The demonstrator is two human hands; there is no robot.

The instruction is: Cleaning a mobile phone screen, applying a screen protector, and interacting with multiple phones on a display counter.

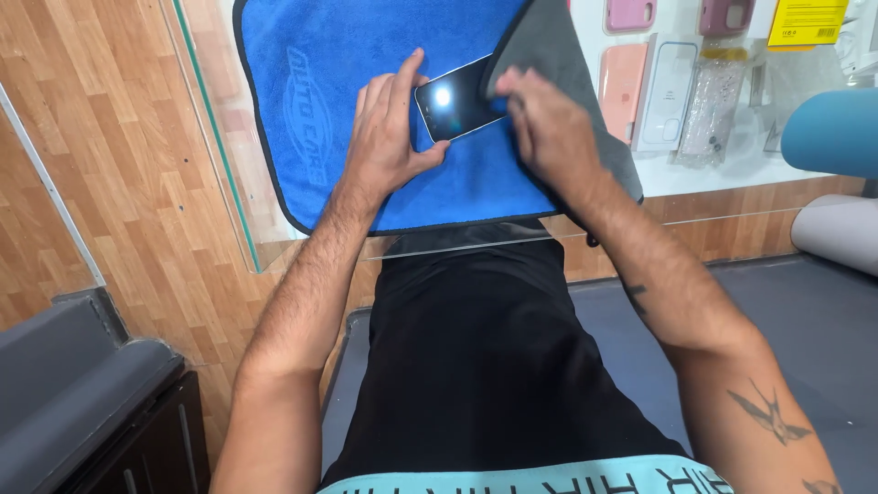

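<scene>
From the head camera, the left hand (389,137) curls partly closed around a dark smartphone (455,101), thumb along its near edge and fingers over its far left corner, steadying it on a blue towel (320,101) spread over the glass desk (229,210) close to the desk's near edge. The right hand (549,128) is loosely closed, fingers bunched on a grey cloth (558,55) pressed against the phone's right end. The phone's screen faces up and reflects a bright light. Phone cases (640,87) lie beneath the glass toward the desk's right side.
</scene>
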